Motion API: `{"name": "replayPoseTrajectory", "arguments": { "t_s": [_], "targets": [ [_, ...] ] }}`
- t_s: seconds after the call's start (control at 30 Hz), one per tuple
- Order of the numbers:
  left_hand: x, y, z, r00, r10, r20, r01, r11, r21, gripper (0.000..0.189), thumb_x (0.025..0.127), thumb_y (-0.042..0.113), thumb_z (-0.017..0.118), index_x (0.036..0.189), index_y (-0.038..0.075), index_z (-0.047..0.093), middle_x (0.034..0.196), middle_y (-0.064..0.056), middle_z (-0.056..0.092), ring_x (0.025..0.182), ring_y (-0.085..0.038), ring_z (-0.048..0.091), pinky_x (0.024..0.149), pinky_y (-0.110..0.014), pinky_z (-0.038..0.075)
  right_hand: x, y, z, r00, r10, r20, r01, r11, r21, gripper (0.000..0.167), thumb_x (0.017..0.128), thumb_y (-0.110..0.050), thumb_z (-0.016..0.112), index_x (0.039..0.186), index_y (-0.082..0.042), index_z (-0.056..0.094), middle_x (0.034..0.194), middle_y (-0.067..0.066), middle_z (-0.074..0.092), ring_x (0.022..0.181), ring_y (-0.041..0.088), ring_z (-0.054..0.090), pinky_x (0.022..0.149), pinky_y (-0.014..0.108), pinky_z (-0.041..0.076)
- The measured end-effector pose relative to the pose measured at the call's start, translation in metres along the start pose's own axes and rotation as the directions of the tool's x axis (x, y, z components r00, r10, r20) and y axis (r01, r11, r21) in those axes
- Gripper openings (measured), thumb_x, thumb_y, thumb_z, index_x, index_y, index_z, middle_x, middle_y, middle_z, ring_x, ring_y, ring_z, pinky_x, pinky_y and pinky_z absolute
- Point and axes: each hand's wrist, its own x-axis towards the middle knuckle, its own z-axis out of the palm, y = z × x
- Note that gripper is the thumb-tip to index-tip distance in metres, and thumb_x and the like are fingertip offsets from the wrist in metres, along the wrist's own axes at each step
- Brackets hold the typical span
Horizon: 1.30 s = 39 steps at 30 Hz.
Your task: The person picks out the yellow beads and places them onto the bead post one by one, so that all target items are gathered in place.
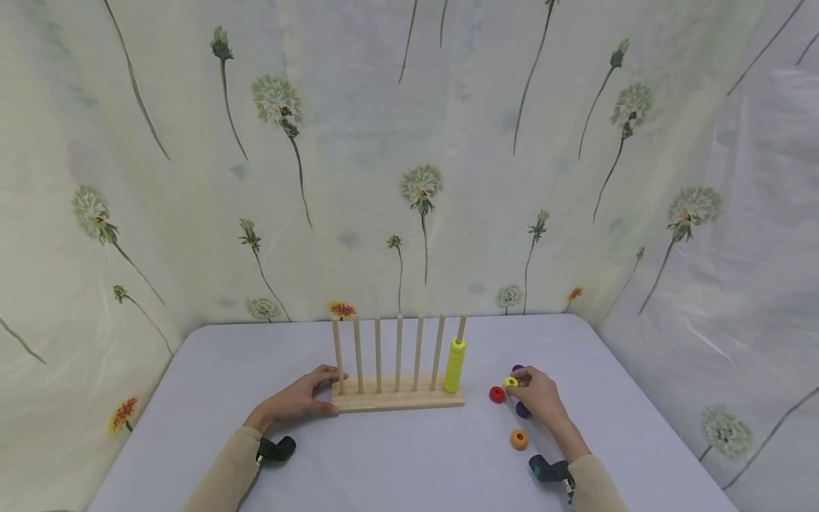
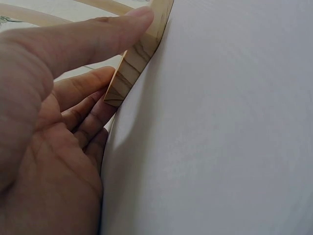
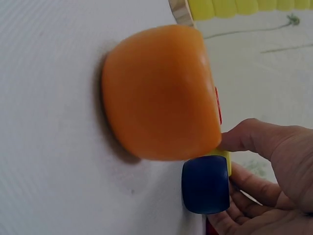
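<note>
A wooden peg rack point(image 1: 399, 403) stands on the table with a row of upright pegs. Yellow beads point(image 1: 454, 366) are stacked on its rightmost peg; the other pegs are bare. My left hand point(image 1: 301, 398) grips the rack's left end, the thumb along the front and the fingers behind, as the left wrist view also shows. To the right of the rack, my right hand point(image 1: 540, 395) pinches a yellow bead point(image 1: 510, 382) between thumb and fingers, low among loose beads. Closest to that hand are a red bead point(image 1: 497, 395) and a dark blue bead point(image 3: 205, 185).
Nearer the front lies an orange bead point(image 1: 519, 439), large in the right wrist view. Another dark bead point(image 1: 517, 368) shows partly behind the right hand's fingers. A flower-patterned curtain point(image 1: 358, 178) rises behind the white table point(image 1: 397, 469) and at both sides.
</note>
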Motion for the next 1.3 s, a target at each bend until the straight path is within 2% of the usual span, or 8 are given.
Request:
{"name": "replayPoseTrajectory", "arguments": {
  "t_s": [0.2, 0.4, 0.63, 1.07, 1.3],
  "targets": [
    [0.000, -0.001, 0.000, 1.000, -0.013, -0.004, 0.013, 1.000, 0.002, 0.069, 0.078, 0.035, 0.079, 0.138, 0.016, 0.051, 0.145, -0.005, 0.040, 0.140, -0.034, 0.031, 0.113, -0.060, 0.023, -0.002, -0.002, -0.003, 1.000, -0.020, -0.007, 0.020, 1.000, 0.020, 0.037, 0.082, -0.017, 0.072, 0.111, 0.003, 0.059, 0.097, 0.015, 0.061, 0.088, 0.024, 0.056, 0.071, 0.031, 0.051],
    [0.000, -0.002, 0.001, 1.000, -0.004, -0.006, 0.004, 1.000, -0.008, 0.070, 0.078, 0.034, 0.080, 0.138, 0.014, 0.052, 0.145, -0.007, 0.040, 0.140, -0.035, 0.031, 0.113, -0.060, 0.023, -0.002, 0.000, -0.004, 1.000, -0.019, -0.015, 0.020, 0.999, 0.041, 0.038, 0.083, -0.017, 0.072, 0.112, 0.003, 0.060, 0.100, 0.017, 0.063, 0.089, 0.025, 0.059, 0.070, 0.031, 0.053],
    [0.000, -0.002, 0.001, 1.000, -0.008, -0.004, 0.008, 1.000, -0.016, 0.069, 0.078, 0.034, 0.080, 0.138, 0.016, 0.052, 0.144, -0.004, 0.040, 0.140, -0.033, 0.031, 0.114, -0.059, 0.022, 0.001, -0.001, -0.003, 0.999, -0.006, -0.038, 0.007, 1.000, 0.028, 0.036, 0.082, -0.018, 0.072, 0.111, 0.001, 0.062, 0.096, 0.013, 0.062, 0.085, 0.022, 0.055, 0.067, 0.027, 0.047],
    [-0.001, 0.000, 0.001, 1.000, -0.005, -0.008, 0.005, 1.000, -0.009, 0.069, 0.078, 0.035, 0.080, 0.139, 0.016, 0.051, 0.146, -0.006, 0.039, 0.141, -0.035, 0.030, 0.113, -0.060, 0.022, 0.000, -0.011, -0.009, 0.997, -0.041, -0.070, 0.043, 0.998, 0.034, 0.034, 0.083, -0.020, 0.072, 0.110, -0.001, 0.063, 0.097, 0.012, 0.064, 0.086, 0.023, 0.056, 0.070, 0.029, 0.048],
    [-0.002, 0.001, 0.000, 1.000, 0.002, 0.000, -0.002, 1.000, -0.012, 0.070, 0.079, 0.035, 0.079, 0.140, 0.017, 0.050, 0.146, -0.005, 0.039, 0.141, -0.034, 0.030, 0.113, -0.059, 0.023, -0.002, -0.018, -0.013, 0.995, -0.061, -0.074, 0.065, 0.996, 0.055, 0.033, 0.084, -0.022, 0.072, 0.110, -0.003, 0.064, 0.098, 0.011, 0.064, 0.086, 0.021, 0.056, 0.068, 0.024, 0.046]
  ]
}}
